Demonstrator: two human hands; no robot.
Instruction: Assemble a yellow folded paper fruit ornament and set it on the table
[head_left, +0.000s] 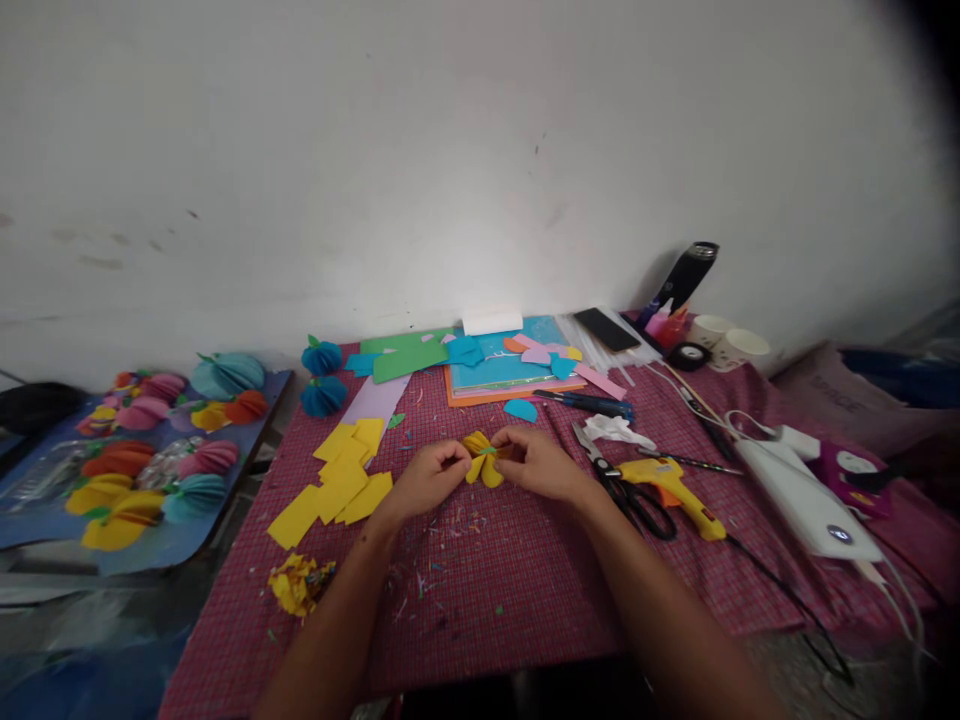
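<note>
Near left edge of the red checked cloth (525,590): crumpled yellow scraps (298,584). Mid-table — left hand (429,478) and right hand (536,462) meet, both pinching a small folded yellow paper piece (482,460) between fingertips, held just above the cloth. Left of the hands, cut yellow paper squares (341,480); right of them, black-handled scissors (626,485) and a yellow glue gun (671,490). Farther back — a stack of coloured sheets (502,370) near the wall.

A yellow paper piece (482,458) sits over a red-and-pink checked cloth (525,580), with yellow paper squares (337,480), blue paper balls (322,378), a yellow-and-orange glue gun (671,490) and black-handled scissors (626,485) around.
</note>
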